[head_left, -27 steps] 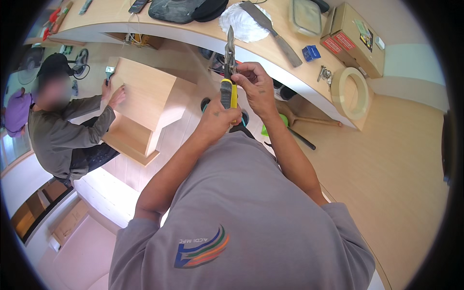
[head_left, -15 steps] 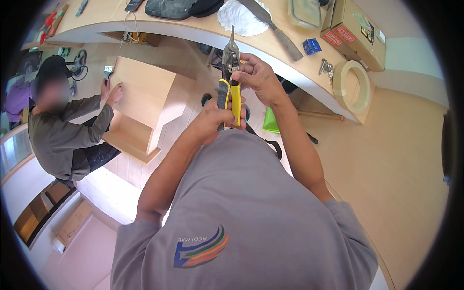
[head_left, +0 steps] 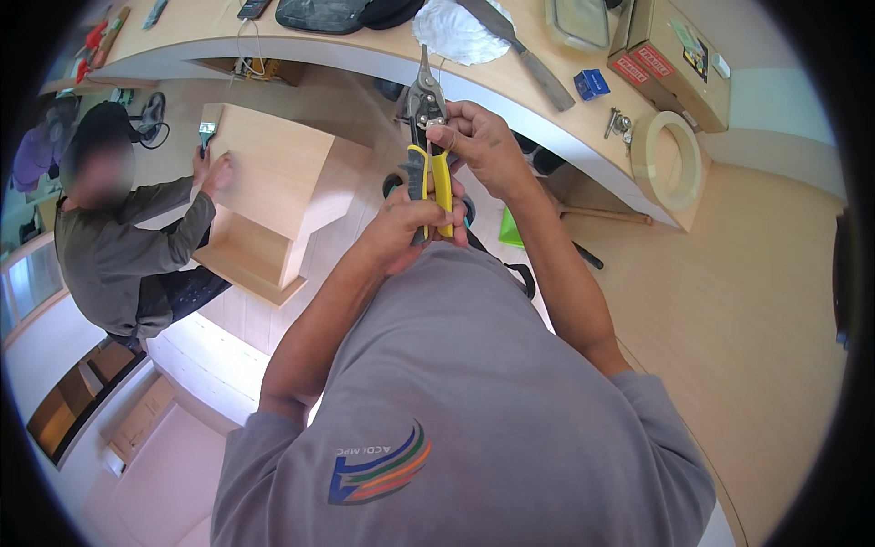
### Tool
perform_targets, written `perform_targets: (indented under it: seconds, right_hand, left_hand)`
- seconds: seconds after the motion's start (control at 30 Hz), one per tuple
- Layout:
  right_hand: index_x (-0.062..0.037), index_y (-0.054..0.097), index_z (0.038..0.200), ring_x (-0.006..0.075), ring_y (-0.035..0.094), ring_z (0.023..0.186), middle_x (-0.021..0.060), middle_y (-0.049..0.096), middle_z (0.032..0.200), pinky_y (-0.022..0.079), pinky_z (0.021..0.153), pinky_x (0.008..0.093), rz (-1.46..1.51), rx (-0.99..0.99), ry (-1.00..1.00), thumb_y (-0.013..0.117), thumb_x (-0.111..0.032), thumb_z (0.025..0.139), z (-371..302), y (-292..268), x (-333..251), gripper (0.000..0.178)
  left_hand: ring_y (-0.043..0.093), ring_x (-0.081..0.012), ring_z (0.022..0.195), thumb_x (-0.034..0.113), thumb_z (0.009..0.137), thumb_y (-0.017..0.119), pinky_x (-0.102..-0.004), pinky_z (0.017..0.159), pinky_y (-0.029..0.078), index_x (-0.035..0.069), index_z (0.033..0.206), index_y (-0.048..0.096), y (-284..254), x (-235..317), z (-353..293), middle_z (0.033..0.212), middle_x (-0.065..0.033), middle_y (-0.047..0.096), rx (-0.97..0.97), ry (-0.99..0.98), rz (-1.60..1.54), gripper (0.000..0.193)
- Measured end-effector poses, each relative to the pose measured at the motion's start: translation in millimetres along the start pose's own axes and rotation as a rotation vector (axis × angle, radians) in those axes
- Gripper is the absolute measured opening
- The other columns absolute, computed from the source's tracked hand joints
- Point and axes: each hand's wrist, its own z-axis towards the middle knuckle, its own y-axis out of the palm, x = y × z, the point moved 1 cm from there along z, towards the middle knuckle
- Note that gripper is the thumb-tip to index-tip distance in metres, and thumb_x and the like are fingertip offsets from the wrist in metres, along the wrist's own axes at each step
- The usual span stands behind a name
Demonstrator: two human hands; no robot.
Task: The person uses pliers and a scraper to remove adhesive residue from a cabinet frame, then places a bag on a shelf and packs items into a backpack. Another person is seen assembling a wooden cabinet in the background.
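A pair of tin snips (head_left: 428, 98) with yellow and dark grey handles points away from me in front of my chest, blades toward the bench. My left hand (head_left: 401, 228) is closed round the lower handles. With thumb and fingers, my right hand (head_left: 483, 146) pinches the snips beside the pivot, at the top of the handles. The fingers partly hide the handles and the pivot's right side.
At left, a person (head_left: 128, 237) holds a paintbrush (head_left: 208, 128) against a wooden cabinet (head_left: 269, 164). The curved bench (head_left: 205, 41) ahead carries a long flat-bladed tool (head_left: 538, 77), small blue box (head_left: 591, 84), tape roll (head_left: 643, 164), metal hardware (head_left: 618, 121) and cardboard box (head_left: 674, 64).
The snips' tip has shifted slightly left, and my right hand has moved a little left with it. Both hands keep their hold. The other person's brush has barely moved.
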Motion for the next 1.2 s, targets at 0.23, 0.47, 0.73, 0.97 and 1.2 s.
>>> perform_targets:
  seconds: [0.23,0.47,0.73,0.97,1.2]
  right_hand:
    - [0.01,0.065,0.122,0.0066,0.064,0.075,0.0044,0.07,0.084,0.05,0.062,0.0247,-0.081,0.126,0.005,0.087,-0.036,0.09,0.4,3.6,15.6,0.06]
    - [0.0078,0.067,0.121,0.0076,0.061,0.066,0.0025,0.069,0.079,0.05,0.065,0.0251,-0.084,0.105,0.057,0.09,-0.032,0.086,-2.8,7.1,-0.3,0.058]
    - [0.0078,0.069,0.116,0.0064,0.059,0.063,0.0006,0.066,0.069,0.047,0.061,0.025,-0.168,0.003,-0.003,0.092,-0.031,0.081,2.1,-4.5,-6.8,0.057]
    - [0.0077,0.067,0.118,0.0069,0.062,0.067,0.0024,0.069,0.076,0.048,0.061,0.0251,-0.203,-0.034,0.022,0.088,-0.028,0.087,-0.2,-2.4,-10.4,0.051]
    - [0.0026,0.064,0.124,0.0087,0.068,0.076,0.0035,0.072,0.088,0.06,0.067,0.0255,-0.083,-0.186,0.051,0.078,-0.023,0.098,1.3,-11.7,-24.0,0.039]
  left_hand:
    - [0.071,-0.0288,0.089,0.009,0.087,0.061,-0.0437,0.084,0.058,0.002,0.126,0.056,-8.9,0.2,-0.1,0.099,-0.0128,0.066,-0.014,-0.083,-0.048,0.04]
    - [0.073,-0.0323,0.098,0.017,0.083,0.065,-0.0486,0.093,0.058,0.001,0.131,0.055,-11.1,-2.1,-1.9,0.106,-0.0158,0.067,-0.094,-0.102,-0.156,0.052]
    - [0.065,-0.0429,0.126,0.016,0.075,0.064,-0.0535,0.112,0.049,-0.002,0.153,0.042,-13.7,-3.9,-2.6,0.13,-0.0231,0.066,-0.211,-0.104,-0.257,0.083]
    - [0.064,-0.0434,0.128,0.019,0.076,0.071,-0.0537,0.113,0.048,0.0,0.155,0.038,-17.4,-3.0,-3.6,0.131,-0.0239,0.064,-0.212,-0.117,-0.236,0.088]
    - [0.067,-0.0402,0.117,0.017,0.077,0.069,-0.0515,0.107,0.051,0.001,0.148,0.045,-18.5,-1.0,-8.4,0.121,-0.0214,0.065,-0.221,-0.094,-0.244,0.076]
